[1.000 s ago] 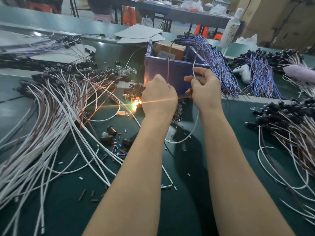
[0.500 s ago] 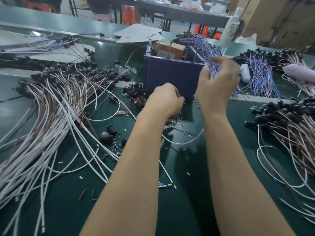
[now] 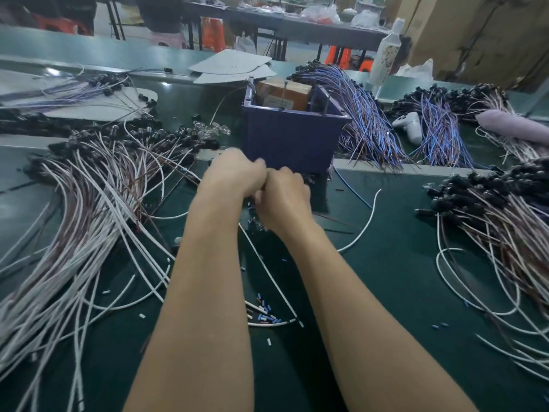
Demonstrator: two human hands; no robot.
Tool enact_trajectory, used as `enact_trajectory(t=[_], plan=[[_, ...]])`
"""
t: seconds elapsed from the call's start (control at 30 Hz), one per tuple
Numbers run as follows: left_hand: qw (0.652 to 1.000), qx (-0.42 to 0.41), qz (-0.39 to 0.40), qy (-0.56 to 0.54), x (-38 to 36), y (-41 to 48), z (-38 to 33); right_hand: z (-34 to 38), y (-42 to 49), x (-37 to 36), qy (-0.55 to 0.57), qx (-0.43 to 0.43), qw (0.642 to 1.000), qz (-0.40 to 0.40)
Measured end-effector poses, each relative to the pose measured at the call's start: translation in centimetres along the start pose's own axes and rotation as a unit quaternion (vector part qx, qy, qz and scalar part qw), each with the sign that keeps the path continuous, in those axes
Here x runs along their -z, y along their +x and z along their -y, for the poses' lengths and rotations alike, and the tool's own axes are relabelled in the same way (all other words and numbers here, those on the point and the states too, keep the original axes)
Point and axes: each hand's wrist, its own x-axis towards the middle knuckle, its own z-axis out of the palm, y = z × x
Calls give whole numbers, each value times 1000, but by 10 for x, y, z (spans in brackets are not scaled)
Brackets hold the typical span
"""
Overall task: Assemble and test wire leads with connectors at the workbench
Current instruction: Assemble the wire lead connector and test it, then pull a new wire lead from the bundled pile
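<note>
My left hand (image 3: 234,173) and my right hand (image 3: 283,197) meet knuckle to knuckle just in front of the dark blue box (image 3: 291,144), low over the green bench. The fingers of both curl inward and are blurred; whatever lies between them is hidden. Thin metal pins (image 3: 284,93) stand up from the box's rim. One loose white wire lead (image 3: 367,221) lies on the bench to the right of my right hand, apart from it. Black connectors (image 3: 190,138) sit left of the box.
A big fan of white and brown leads (image 3: 98,188) fills the left side, another heap (image 3: 490,218) the right. Blue-purple leads (image 3: 365,120) drape behind the box. Small blue sleeve bits (image 3: 266,313) lie between my forearms. A bottle (image 3: 386,55) stands at the back.
My right hand has come down from the box's rim to join my left hand in front of the box. The white lead it held up now lies on the bench at the right.
</note>
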Motion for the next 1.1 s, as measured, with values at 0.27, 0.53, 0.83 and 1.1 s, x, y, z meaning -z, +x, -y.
enact_trajectory(t=[0.27, 0.53, 0.83, 1.1], plan=[[970, -148, -85, -173, -7, -18, -30, -15, -4, 55, 340, -10, 935, -98], [820, -187, -89, -534, -21, -58, -132, -100, -71, 165, 233, 23, 960, -153], [784, -88, 305, -533, -146, -125, -238, -227, -164, 219, 54, -237, 942, -234], [940, -171, 272, -112, -263, -134, -201, -289, -160, 130, 37, -438, 894, -92]])
